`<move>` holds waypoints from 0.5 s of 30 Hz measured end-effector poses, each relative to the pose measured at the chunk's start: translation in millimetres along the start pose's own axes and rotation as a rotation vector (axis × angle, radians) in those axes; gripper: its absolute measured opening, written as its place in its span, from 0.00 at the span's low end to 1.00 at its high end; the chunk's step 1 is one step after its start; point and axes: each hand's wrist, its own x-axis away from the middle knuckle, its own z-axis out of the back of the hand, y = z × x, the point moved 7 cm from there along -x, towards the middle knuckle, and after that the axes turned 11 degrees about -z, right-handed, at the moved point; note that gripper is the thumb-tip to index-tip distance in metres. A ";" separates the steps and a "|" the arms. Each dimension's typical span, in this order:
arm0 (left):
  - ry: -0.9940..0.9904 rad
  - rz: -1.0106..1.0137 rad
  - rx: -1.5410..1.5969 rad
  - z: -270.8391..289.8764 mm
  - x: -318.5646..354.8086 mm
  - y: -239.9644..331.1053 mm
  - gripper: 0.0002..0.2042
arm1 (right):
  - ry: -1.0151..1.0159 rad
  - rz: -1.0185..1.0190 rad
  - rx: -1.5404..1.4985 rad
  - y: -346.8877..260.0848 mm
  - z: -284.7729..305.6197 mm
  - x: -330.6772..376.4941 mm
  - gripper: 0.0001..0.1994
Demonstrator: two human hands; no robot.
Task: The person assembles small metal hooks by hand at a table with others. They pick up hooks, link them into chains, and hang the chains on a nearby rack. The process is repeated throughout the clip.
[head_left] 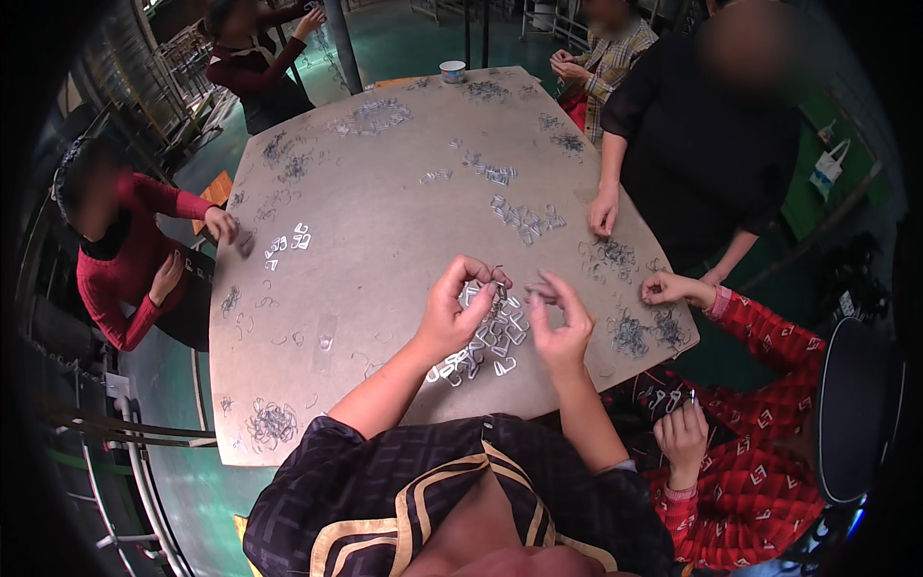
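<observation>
My left hand (461, 300) is closed, its thumb and forefinger pinching a small dark wire clip (500, 286) above the table. To its right, my right hand (562, 327) is raised with thumb and fingertips drawn close together. Those fingertips are a little blurred, and anything between them is too small to make out. Beneath and between both hands lies a loose pile of shiny flat metal loops (500, 337), partly covered by my left hand and wrist. Both hands are apart from each other.
The large brown table (385, 260) bears several heaps of thin wire clips (272, 423) and more metal loops (524, 219). A white cup (452, 71) stands at the far edge. Co-workers surround the table; a red-patterned sleeve (769, 332) reaches in close on my right.
</observation>
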 end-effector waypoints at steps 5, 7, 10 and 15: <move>0.030 0.008 0.068 17.7 -7.0 12.3 0.04 | -0.184 -0.390 0.451 142.2 -4.6 3.9 0.18; 0.022 -0.010 0.030 22.5 -8.0 13.3 0.04 | -0.293 -0.378 0.566 178.7 -26.9 21.8 0.18; 0.038 -0.019 0.023 25.4 -5.7 14.9 0.03 | -0.334 -0.339 0.708 206.7 -49.0 36.5 0.21; 0.088 0.008 0.025 30.1 -0.9 12.8 0.03 | -0.321 -0.464 0.711 222.3 -36.7 18.8 0.17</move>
